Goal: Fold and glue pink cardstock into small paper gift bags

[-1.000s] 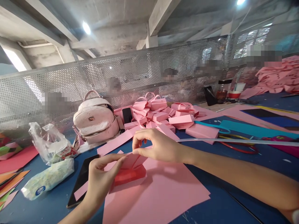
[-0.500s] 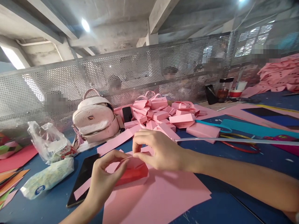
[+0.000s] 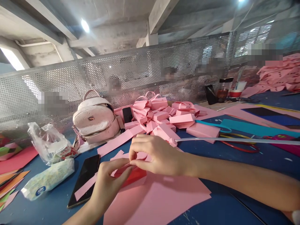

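Far left, a clear plastic bag (image 3: 48, 143) slumps upright with a printed carton (image 3: 67, 152) inside, and a pale packet (image 3: 48, 179) lies just in front. Next along, the pale pink backpack (image 3: 96, 122) leans back, its contents hidden from us. And here's the action: the left hand (image 3: 110, 175) pinches the upper edge of the folded pink paper (image 3: 136, 177), thumb against fingers! The right hand (image 3: 156, 154) meets it, thumb and forefinger nipping the same edge. The folded piece sits low between them, over a large pink sheet (image 3: 161, 200). Behind, pink boxes (image 3: 161, 115) pile up, some with looped handles. Further right, a dark-lidded jar (image 3: 223, 93) holds dark liquid, beside a red and white cup (image 3: 235, 92).

Now the edges! Left, a pink strip (image 3: 85, 187) crosses the black slab (image 3: 81, 189). Centre, the sheet's far right corner points out over the blue surface (image 3: 217, 203). Right, a translucent rod (image 3: 234, 141) stretches beyond the forearm, near the right hand.
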Motion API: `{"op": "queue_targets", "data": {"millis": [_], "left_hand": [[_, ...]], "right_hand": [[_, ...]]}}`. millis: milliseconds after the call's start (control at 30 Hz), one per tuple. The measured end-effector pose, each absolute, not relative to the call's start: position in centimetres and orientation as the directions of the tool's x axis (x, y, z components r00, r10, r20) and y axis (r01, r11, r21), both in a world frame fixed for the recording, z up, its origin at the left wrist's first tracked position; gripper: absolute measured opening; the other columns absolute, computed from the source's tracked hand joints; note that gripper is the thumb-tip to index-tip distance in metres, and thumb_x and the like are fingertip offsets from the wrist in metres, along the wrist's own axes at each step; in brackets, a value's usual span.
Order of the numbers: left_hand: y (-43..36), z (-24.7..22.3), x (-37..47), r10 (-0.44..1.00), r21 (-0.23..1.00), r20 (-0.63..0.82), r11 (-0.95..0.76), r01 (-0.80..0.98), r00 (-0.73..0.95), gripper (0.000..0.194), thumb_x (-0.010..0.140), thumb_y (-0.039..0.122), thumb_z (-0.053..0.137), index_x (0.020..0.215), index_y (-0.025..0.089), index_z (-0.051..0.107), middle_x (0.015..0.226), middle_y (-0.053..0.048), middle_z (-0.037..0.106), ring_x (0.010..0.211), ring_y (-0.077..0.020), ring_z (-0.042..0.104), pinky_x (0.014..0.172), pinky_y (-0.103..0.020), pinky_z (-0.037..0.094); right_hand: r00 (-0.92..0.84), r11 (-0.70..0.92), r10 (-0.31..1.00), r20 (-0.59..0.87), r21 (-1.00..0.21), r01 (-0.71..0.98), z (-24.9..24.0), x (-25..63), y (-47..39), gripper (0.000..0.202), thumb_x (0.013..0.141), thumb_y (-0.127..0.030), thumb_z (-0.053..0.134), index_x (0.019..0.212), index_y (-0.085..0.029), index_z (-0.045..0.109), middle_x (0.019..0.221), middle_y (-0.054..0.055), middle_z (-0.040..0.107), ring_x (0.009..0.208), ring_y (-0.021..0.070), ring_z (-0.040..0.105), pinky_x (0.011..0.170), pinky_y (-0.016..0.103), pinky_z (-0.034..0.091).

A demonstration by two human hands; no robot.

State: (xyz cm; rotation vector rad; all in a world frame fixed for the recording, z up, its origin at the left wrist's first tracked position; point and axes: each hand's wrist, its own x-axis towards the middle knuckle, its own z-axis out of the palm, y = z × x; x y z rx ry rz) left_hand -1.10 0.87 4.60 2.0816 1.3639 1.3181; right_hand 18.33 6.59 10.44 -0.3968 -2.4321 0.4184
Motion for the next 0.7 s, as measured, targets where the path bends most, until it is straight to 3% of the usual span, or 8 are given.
{"op": "queue_targets", "data": {"millis": [200,300,367,533,700], "left_hand": [[0.8,4.5,-1.3,0.836,0.655,0.527,-0.516,0.552,0.156,0.022,0.087,0.019,0.064,0.096,0.023,0.083,0.091,-0.005,0.082,0.072,-0.0220,0.075,0.065,-0.024,0.056],[0.9,4.8,-1.7,0.835,0.648,0.537,-0.502,0.573,0.124,0.020,0.086,0.021,0.066,0.094,0.021,0.084,0.088,-0.005,0.082,0.071,-0.0228,0.075,0.066,-0.025,0.059],[1.2,5.1,-2.0,0.843,0.661,0.529,-0.482,0.575,0.099,0.020,0.086,0.023,0.066,0.093,0.021,0.084,0.087,-0.006,0.082,0.074,-0.0240,0.077,0.071,-0.027,0.061],[2.2,5.1,-2.7,0.867,0.774,0.491,-0.393,0.497,-0.079,0.020,0.084,0.028,0.067,0.090,0.020,0.084,0.086,-0.005,0.082,0.079,-0.0248,0.077,0.070,-0.026,0.061],[2.7,4.5,-3.3,0.849,0.858,0.464,-0.360,0.367,-0.253,0.022,0.081,0.032,0.071,0.089,0.015,0.083,0.086,-0.007,0.082,0.079,-0.0258,0.075,0.064,-0.026,0.059]], "right_hand": [[-0.774,0.902,0.361,0.521,-0.404,0.149,10.2,18.2,6.6,0.013,0.088,-0.013,0.068,0.078,-0.019,0.064,0.081,-0.001,0.064,0.080,0.0145,0.057,0.071,0.026,0.043],[-0.770,0.855,0.386,0.508,-0.510,0.093,10.6,18.4,7.1,0.007,0.089,-0.023,0.072,0.086,-0.020,0.066,0.088,-0.001,0.067,0.086,0.0151,0.059,0.078,0.028,0.046],[-0.751,0.804,0.427,0.503,-0.591,0.062,10.9,18.6,7.5,0.019,0.084,-0.032,0.078,0.095,-0.021,0.067,0.097,0.001,0.068,0.091,0.0161,0.060,0.082,0.029,0.047],[-0.701,0.762,0.504,0.505,-0.642,0.085,11.5,19.2,8.3,0.043,0.077,-0.040,0.083,0.112,-0.025,0.062,0.112,0.003,0.065,0.102,0.0195,0.060,0.081,0.030,0.050],[-0.709,0.776,0.533,0.462,-0.601,0.192,11.2,19.1,8.3,0.038,0.078,-0.030,0.082,0.109,-0.024,0.061,0.111,0.002,0.066,0.099,0.0182,0.061,0.085,0.031,0.049]]}}
